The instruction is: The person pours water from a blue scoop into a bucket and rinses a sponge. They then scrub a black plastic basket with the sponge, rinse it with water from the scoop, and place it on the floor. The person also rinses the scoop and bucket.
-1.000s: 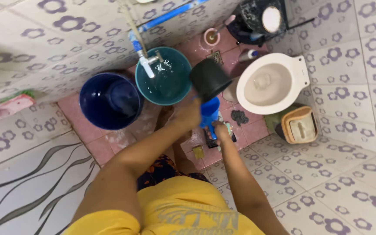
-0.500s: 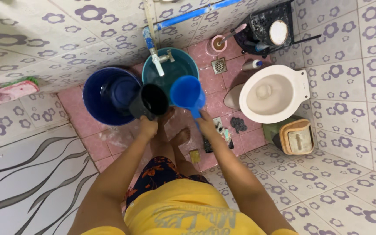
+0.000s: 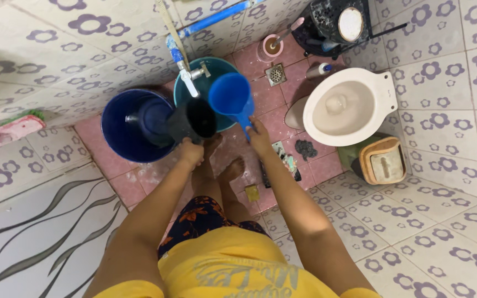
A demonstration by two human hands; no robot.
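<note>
**Two vessels held over the buckets**

Nearest to me are my bare feet (image 3: 223, 165) on the wet pink floor tiles (image 3: 122, 185), just beneath my arms. My left hand (image 3: 190, 152) is closed around the base end of a black round plastic container (image 3: 194, 120), which juts out ahead of my fingers with its open mouth facing up towards me, tilted over the near rim of the teal round bucket (image 3: 191, 102). My right hand (image 3: 259, 134) is clamped on the handle of a bright blue plastic dipper (image 3: 230, 96); its cup sits beyond my knuckles, above the same teal bucket, just beside the black container. To the left of both stands a dark blue round bucket (image 3: 122, 129), touching the teal one. A white tap (image 3: 187, 77) hangs over the teal bucket from a blue pipe (image 3: 216, 16) on the flowered wall. Off to the right are the white toilet bowl (image 3: 349, 105) and, near its base, a tan lidded bin (image 3: 385, 161).
</note>
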